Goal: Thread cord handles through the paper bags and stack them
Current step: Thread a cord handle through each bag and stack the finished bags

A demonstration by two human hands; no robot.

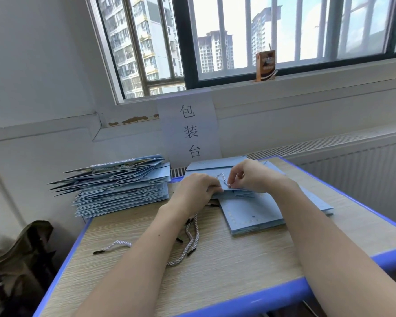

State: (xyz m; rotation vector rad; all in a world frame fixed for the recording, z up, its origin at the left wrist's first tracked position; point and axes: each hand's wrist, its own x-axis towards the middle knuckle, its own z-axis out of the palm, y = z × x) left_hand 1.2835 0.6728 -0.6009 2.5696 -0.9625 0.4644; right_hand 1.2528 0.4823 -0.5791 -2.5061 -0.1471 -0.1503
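Note:
A flat light-blue paper bag (252, 213) lies on top of a low pile of bags in the middle of the table. My left hand (197, 191) grips the bag's folded top edge. My right hand (249, 175) pinches a white twisted cord (223, 178) just above that edge; the cord loops up between my two hands. A tall stack of blue bags (121, 186) with cords fitted stands at the table's far left. Several loose cords with black tips (192, 239) lie on the table under my left forearm, and one more cord (117, 245) lies to the left.
The wooden table has a blue rim (281, 291). A paper sign (190, 131) hangs on the wall behind. A brown drink carton (265, 65) stands on the window sill. A dark green bag (16, 261) sits on the floor at the left. A radiator (352, 170) runs along the right.

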